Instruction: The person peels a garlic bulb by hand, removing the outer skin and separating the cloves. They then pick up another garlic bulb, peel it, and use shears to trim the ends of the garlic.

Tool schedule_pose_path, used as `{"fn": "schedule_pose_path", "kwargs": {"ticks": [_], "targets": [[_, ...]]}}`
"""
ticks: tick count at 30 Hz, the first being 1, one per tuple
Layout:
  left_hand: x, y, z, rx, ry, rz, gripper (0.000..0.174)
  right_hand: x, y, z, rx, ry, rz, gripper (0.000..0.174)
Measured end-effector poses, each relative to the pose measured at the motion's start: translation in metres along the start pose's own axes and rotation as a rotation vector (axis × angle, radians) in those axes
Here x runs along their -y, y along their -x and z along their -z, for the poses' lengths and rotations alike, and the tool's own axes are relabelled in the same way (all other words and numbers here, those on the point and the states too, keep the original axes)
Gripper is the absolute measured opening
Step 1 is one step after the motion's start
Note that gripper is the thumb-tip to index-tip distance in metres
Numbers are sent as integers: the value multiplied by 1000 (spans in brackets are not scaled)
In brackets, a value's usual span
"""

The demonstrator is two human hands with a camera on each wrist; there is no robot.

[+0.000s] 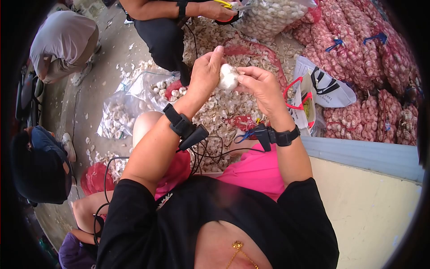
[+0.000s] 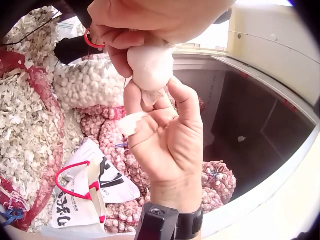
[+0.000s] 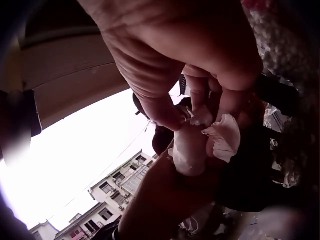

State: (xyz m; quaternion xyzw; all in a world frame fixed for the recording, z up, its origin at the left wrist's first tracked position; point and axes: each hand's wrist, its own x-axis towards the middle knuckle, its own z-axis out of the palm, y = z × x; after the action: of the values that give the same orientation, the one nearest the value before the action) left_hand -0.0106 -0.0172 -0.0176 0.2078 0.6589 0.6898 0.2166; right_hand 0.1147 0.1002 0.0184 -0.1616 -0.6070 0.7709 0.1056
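Note:
A white garlic bulb [image 1: 228, 77] is held up in front of the body between both hands. My left hand [image 1: 206, 71] grips it from the left, with the thumb pointing up. From the other side, my right hand [image 1: 263, 87] pinches the bulb's papery end between thumb and fingers. In the left wrist view, a loose flake of garlic skin [image 2: 131, 123] lies against the right fingers below the smooth bulb [image 2: 150, 67]. The right wrist view shows a curled piece of skin [image 3: 225, 137] beside the bulb, close under the right fingertips.
Garlic skins [image 1: 210, 114] cover the ground ahead. Red net sacks of garlic [image 1: 358, 49] are piled at right, beside a white bag with red handles [image 1: 324, 85]. A clear bag of bulbs [image 1: 118, 119] lies at left. Opposite, another person's hand [image 1: 217, 10] holds yellow-handled scissors.

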Motion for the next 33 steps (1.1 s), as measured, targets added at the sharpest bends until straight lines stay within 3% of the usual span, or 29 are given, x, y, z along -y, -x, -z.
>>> {"fn": "schedule_pose_path", "kwargs": {"ticks": [6,9,11,12,14,15,18,22,29,31,33], "targets": [[-5,2,1,74,184,96,49,-3,0,3,15,71,-22,22],[-3,0,-1,-16,78,51,49,-1,1,-4,-71,137,0,22],[-4,1,-1,-74,-158,-118,46,8,3,-12,-54,179,-53,25],[-8,3,-3,-74,-157,-118,46,6,2,-12,-54,179,-53,25],[-17,10,-6,-148,-459,-265,44,0,0,-11,-49,222,15,27],[-20,13,-8,-145,-524,-250,41,-1,1,-11,-50,221,13,27],[-20,13,-8,-132,-560,-251,41,-2,2,-9,-41,268,-4,29],[-16,8,-6,-128,-519,-245,44,-1,1,-5,-8,90,-82,25],[-5,0,0,43,117,68,48,-6,-6,12,26,-61,-127,19],[-5,0,-1,90,258,156,46,-1,-5,1,-20,26,-73,18],[-6,-1,-2,133,385,414,43,5,-2,-11,-69,112,-17,18]]}}
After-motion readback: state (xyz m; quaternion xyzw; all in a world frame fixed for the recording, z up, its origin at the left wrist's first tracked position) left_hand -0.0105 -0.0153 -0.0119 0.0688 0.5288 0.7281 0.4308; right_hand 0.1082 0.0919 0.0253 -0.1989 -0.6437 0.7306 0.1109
